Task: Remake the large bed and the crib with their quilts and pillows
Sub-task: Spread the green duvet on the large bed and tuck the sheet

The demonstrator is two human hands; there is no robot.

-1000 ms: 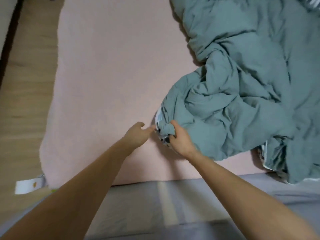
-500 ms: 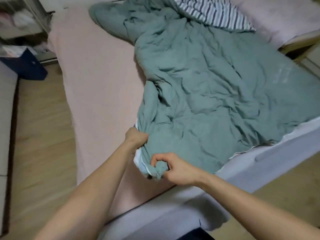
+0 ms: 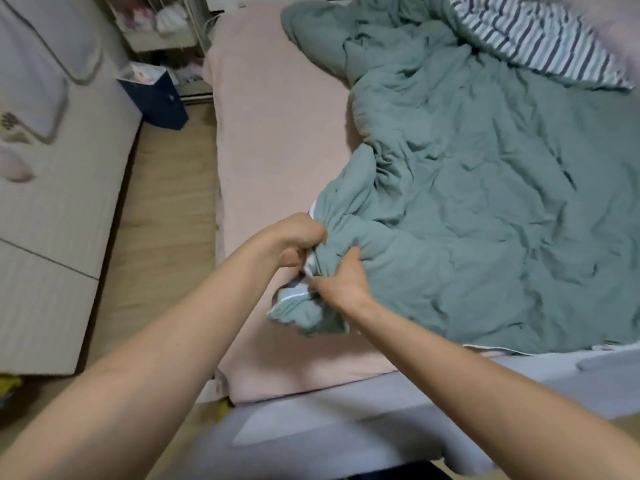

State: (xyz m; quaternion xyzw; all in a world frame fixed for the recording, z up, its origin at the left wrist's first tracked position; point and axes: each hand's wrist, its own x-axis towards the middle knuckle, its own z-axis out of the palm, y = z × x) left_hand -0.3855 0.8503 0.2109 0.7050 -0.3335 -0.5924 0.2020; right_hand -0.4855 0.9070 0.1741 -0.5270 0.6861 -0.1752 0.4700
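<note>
I have both hands clenched on the bunched corner of the green quilt [image 3: 485, 220] at frame centre, left hand [image 3: 298, 242] above right hand [image 3: 341, 280], the quilt's bulk spreading right across the bed [image 3: 277, 133], bare sheet lying left.

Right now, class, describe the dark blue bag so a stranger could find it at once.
Start at the bed with the pink sheet and look past its far left corner. On the wooden floor stands the dark blue bag, the only deep blue thing among pale furniture.
</note>
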